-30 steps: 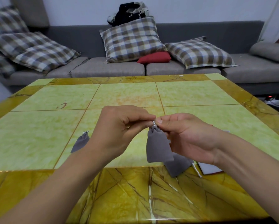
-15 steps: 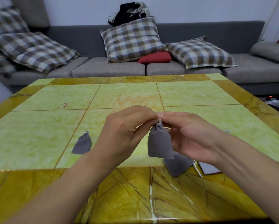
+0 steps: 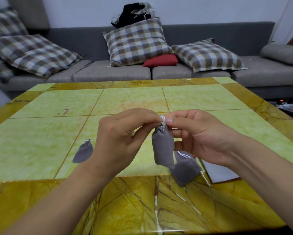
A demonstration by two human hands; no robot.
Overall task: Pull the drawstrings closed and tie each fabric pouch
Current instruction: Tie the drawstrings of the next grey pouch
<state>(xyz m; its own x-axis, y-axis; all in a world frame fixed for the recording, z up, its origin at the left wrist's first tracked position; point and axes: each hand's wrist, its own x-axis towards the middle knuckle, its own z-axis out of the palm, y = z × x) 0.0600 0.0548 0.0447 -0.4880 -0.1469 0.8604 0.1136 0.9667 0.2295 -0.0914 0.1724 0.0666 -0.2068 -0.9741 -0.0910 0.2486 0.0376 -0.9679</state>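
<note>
A grey fabric pouch (image 3: pixel 163 146) hangs above the table, its mouth gathered shut. My left hand (image 3: pixel 122 138) and my right hand (image 3: pixel 198 136) both pinch its white drawstring (image 3: pixel 162 119) at the top, fingertips almost touching. Under it on the table lie more grey pouches (image 3: pixel 184 168) in a small heap, with a loose white cord showing. A separate grey pouch (image 3: pixel 84 151) with its top cinched lies to the left of my left hand.
A flat pale sheet (image 3: pixel 218 172) lies on the table beneath my right wrist. The yellow-green tiled table (image 3: pixel 40 141) has a marbled amber border. Beyond it stands a grey sofa (image 3: pixel 112 72) with several checked cushions.
Both hands have lifted the pouch a little higher and drawn their fingertips closer together on the drawstring. The other pouches have not moved.
</note>
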